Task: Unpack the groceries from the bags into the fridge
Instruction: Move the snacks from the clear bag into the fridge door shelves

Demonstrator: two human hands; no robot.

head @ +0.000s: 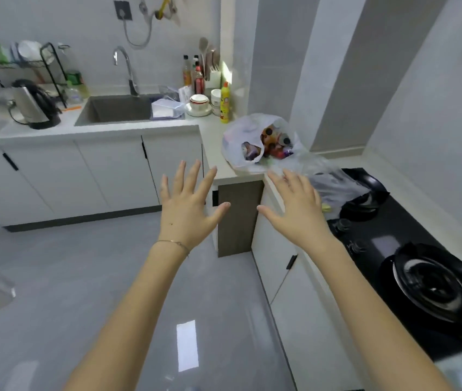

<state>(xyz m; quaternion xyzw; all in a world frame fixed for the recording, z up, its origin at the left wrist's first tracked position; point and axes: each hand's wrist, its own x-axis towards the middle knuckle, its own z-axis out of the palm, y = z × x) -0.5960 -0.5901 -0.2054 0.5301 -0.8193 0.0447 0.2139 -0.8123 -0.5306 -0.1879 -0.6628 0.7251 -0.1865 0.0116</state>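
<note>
Both hands are empty with fingers spread, the left hand and right hand held out over the floor. The white grocery bag, open and full, sits on the worktop corner just beyond the right hand, not touched. Best to steady the rim with one hand and lift items singly; no fridge is in view.

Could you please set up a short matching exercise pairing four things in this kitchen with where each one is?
Things:
1. kettle
2. white grocery bag
3. yellow bottle
4. clear bag

Places:
A. at the counter corner, ahead of the hands
B. left of the sink
C. draped over the black stove's edge
D. beside the stacked bowls, near the wall

Pairs: 1-B, 2-A, 3-D, 4-C
</note>
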